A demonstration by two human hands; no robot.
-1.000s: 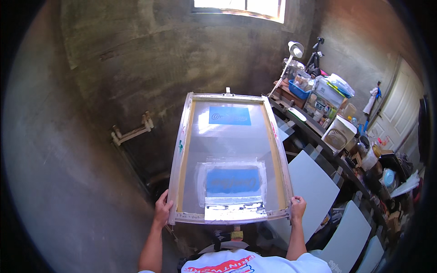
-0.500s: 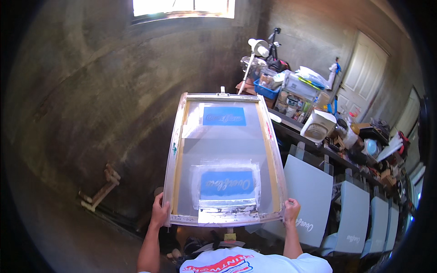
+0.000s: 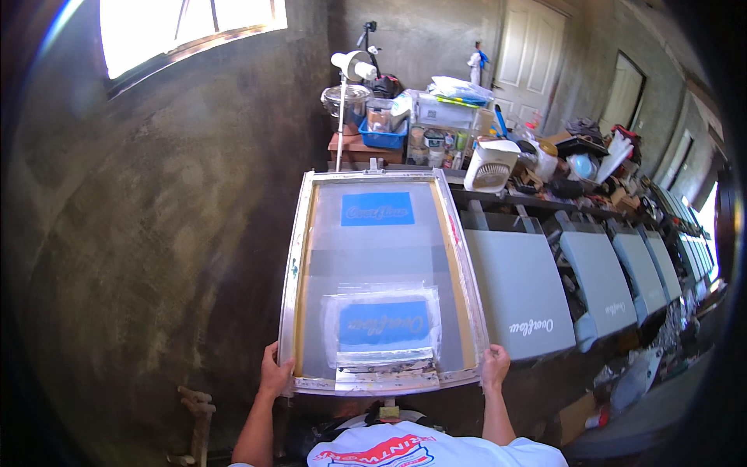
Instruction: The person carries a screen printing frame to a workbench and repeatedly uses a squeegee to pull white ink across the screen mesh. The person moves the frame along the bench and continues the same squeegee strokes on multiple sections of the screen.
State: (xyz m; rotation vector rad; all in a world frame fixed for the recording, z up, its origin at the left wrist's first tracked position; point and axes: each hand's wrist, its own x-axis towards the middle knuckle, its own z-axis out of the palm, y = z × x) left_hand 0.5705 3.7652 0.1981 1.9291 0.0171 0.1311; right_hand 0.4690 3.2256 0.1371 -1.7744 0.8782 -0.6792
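A screen-printing frame (image 3: 294,257) with pale mesh (image 3: 373,267) stretches away in front of me. My left hand (image 3: 274,373) grips its near left corner, and my right hand (image 3: 496,366) holds the near right corner, fingers closed on the rail. Two blue stencil patches with script lettering show in the mesh: a far one (image 3: 377,208) and a near one (image 3: 384,323) bordered by white tape. Across the near end lies a white, ink-stained strip (image 3: 387,377); its kind is unclear. The far end of the frame meets a metal clamp (image 3: 377,164).
To the right, several light grey-blue shirts (image 3: 513,280) lie on boards in a row, with white script prints. Behind them a cluttered shelf bears a white box fan (image 3: 492,165), a blue basket (image 3: 383,137) and jars. A dark wall (image 3: 156,233) stands at left.
My view has turned to the right, so the row of shirts and the shelf show more fully. Both hands keep their hold on the frame's near corners.
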